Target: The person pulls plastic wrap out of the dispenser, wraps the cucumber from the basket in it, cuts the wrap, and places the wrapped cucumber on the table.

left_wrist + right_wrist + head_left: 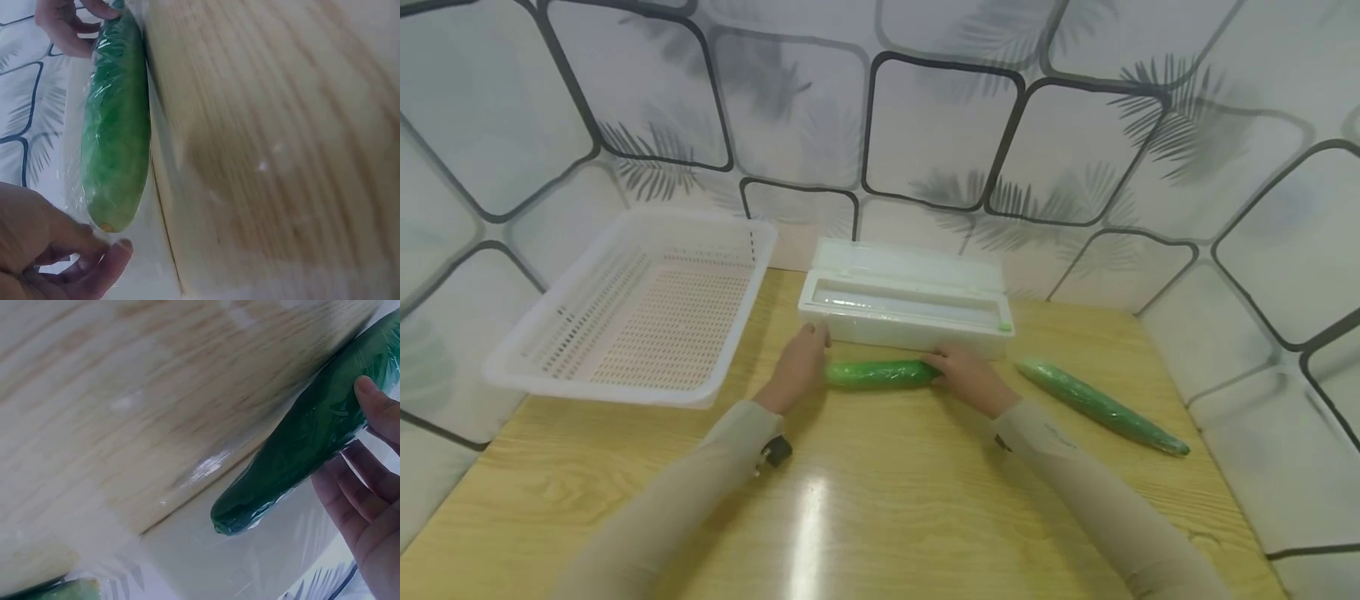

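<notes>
A green cucumber wrapped in clear cling film lies on the wooden table, just in front of the white cling-film dispenser box. My left hand is at its left end, fingers curled on the film there. My right hand holds the right end, thumb on top and fingers beneath. In the left wrist view the cucumber runs away from my left hand to my right hand. In the right wrist view the cucumber shows dark green under the shiny film.
A second film-wrapped cucumber lies slantwise on the table to the right, also visible in the right wrist view. A white perforated plastic basket stands at the back left. Patterned walls close in the table on three sides.
</notes>
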{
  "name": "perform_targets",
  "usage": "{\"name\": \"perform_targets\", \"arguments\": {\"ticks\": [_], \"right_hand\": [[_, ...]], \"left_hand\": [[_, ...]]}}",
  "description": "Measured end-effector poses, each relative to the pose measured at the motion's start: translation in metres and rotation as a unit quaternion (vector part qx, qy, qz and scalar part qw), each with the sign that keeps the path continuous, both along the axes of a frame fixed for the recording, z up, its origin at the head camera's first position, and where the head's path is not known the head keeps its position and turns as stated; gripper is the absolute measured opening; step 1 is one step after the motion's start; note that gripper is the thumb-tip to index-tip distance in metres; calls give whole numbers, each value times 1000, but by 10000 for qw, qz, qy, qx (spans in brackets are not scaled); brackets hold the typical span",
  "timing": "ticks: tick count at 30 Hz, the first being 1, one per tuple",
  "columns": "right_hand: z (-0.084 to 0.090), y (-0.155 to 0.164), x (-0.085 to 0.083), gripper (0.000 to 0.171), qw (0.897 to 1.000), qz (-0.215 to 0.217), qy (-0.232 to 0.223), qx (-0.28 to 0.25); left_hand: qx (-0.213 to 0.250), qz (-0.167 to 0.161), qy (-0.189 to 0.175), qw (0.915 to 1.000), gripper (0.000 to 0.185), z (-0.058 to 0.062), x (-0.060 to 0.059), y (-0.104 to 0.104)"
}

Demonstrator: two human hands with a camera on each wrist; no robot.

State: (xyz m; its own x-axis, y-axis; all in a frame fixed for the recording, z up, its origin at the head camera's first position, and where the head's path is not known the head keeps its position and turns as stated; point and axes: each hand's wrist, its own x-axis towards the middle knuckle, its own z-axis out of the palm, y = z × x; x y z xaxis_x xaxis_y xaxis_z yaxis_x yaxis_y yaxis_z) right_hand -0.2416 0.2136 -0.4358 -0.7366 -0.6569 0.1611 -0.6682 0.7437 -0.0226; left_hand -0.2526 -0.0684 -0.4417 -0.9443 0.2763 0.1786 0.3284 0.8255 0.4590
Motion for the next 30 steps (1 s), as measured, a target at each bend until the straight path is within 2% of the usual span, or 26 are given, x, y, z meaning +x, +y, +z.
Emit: {"name": "perform_targets", "arguments": {"ticks": [3, 5, 7, 10, 12, 16, 20, 30], "right_hand": [[0, -1, 0, 41, 9999, -80, -109, 78], [1, 0, 0, 41, 9997, -108, -167, 115], [1, 0, 0, 40, 9996, -125, -210, 102], [2, 1, 0, 39, 9996, -151, -237, 42], [1, 2, -1, 39, 9994, -181, -282, -69], [-1, 2, 0, 39, 9988, -230, -355, -242], [-3, 2, 2, 41, 9954, -504, -682, -454], [-7, 4, 0, 40, 9734, -1071, -1674, -1138]], "left_hand": [[-121, -51, 347, 9993, 23, 2, 1, 7], [-282, -393, 610, 9970, 23, 5, 2, 13], [-475, -909, 728, 9921, 23, 7, 3, 21], [-713, -1650, 454, 9827, 38, 7, 1, 29], [-818, -1839, 186, 9794, 44, 6, -1, 32], [-687, -1987, -134, 9775, 35, 5, -6, 33], [-379, -2056, -333, 9773, 31, 5, -11, 31], [321, -1869, -1097, 9757, 28, 0, -25, 29]]}}
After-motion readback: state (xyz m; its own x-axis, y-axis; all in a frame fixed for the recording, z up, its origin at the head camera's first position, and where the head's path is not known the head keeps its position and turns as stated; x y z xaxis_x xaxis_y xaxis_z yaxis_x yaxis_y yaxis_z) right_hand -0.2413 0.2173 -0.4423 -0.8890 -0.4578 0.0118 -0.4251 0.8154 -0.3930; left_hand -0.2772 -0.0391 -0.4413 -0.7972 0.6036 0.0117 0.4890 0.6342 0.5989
